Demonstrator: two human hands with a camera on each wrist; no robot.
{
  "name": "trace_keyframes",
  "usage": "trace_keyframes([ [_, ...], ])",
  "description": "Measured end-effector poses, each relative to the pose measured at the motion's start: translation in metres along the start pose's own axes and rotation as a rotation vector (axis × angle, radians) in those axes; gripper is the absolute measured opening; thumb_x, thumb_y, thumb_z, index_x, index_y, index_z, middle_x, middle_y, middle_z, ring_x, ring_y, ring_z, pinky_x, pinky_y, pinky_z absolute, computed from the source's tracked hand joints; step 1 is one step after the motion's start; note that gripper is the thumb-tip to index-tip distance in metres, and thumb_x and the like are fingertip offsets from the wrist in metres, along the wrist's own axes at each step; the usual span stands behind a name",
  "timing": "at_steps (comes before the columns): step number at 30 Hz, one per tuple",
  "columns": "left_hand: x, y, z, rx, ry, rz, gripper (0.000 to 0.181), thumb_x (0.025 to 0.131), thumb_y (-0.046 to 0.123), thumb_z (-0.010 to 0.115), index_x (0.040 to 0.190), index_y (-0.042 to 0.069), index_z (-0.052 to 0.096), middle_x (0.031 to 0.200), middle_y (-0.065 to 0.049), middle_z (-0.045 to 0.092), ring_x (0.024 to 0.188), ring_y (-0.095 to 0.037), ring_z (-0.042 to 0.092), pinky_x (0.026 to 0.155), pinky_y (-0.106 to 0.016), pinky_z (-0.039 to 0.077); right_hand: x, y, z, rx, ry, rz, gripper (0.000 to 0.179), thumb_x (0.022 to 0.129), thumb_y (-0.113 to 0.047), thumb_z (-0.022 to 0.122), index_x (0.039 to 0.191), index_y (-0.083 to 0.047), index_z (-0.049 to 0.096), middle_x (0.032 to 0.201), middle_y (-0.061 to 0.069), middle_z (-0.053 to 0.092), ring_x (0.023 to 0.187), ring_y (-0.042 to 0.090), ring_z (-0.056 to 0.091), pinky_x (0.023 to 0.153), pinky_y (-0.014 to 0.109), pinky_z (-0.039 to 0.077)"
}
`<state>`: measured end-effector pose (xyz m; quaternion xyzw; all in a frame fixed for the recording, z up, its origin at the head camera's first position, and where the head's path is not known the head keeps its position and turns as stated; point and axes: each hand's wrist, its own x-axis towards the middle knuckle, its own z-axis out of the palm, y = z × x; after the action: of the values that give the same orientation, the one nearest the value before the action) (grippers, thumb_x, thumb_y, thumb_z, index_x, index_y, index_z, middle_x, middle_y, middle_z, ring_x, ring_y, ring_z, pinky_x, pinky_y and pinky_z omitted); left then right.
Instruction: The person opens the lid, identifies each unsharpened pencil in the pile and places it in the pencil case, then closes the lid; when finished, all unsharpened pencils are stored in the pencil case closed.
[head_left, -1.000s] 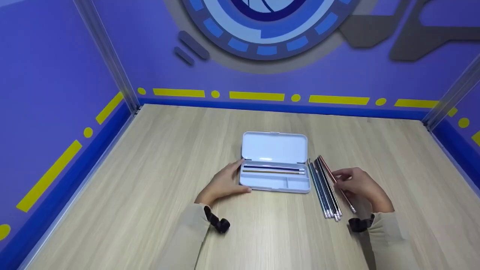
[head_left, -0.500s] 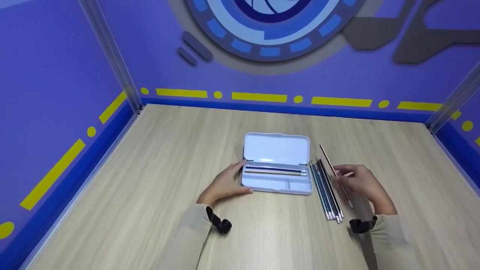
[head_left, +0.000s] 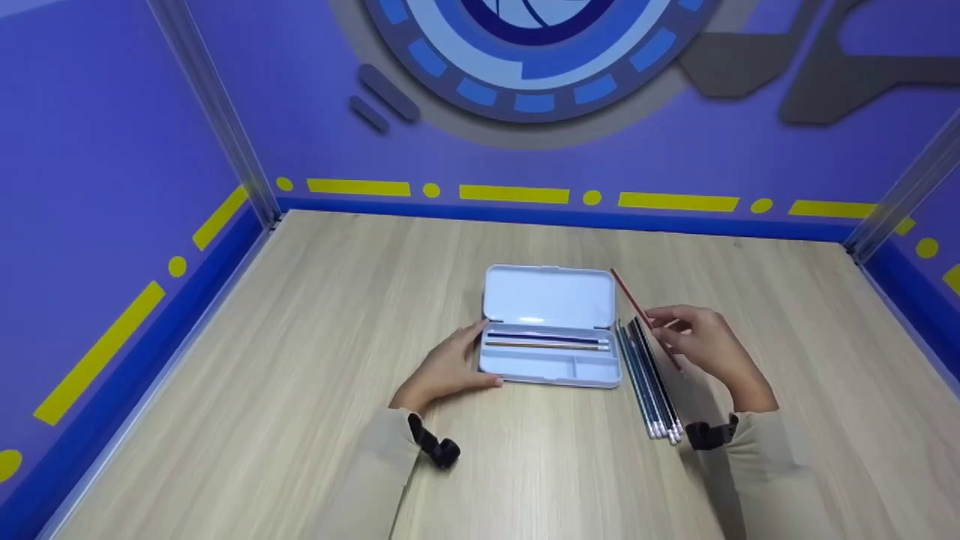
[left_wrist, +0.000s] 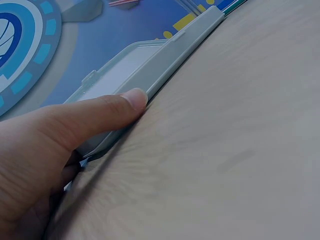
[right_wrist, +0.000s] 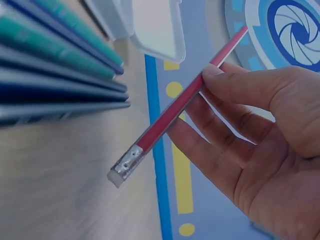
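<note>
A red pencil with a white eraser end is pinched between thumb and fingers of my right hand, raised off the table and slanting. Just left of that hand, several dark and teal pencils lie side by side, eraser ends toward me. The white pencil case lies with its lid tipped back. Two pencils rest in its long rear compartment. My left hand holds the case's left end, thumb against the front wall; its other fingers are mostly hidden in the left wrist view.
Everything stands on a light wood-grain table. A blue patterned panel rises along the back edge, with another panel on the left. Each sleeve carries a black wrist mount.
My right hand has lifted the red pencil from beside the loose pencils and moved it up and left, its tip now near the lid's right edge. The left hand stays on the case.
</note>
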<state>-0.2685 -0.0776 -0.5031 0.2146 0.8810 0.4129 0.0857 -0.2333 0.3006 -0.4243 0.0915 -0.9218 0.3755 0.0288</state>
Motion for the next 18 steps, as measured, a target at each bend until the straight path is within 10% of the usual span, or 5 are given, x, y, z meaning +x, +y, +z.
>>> trace_keyframes([
  [18,0.001,-0.002,0.001,0.003,0.011,0.007,0.102,0.068,0.045,0.084,0.152,0.018,0.03,0.154,-0.014,0.034,0.142,-0.03,0.031,0.116,-0.045,0.028,0.038,-0.038,0.031,-0.126,-0.121,-0.196,0.026,0.084,0.008,0.064,0.106,-0.002,0.074,0.096,0.014,0.072,0.086,0.026,0.067,0.074,0.039,0.058],
])
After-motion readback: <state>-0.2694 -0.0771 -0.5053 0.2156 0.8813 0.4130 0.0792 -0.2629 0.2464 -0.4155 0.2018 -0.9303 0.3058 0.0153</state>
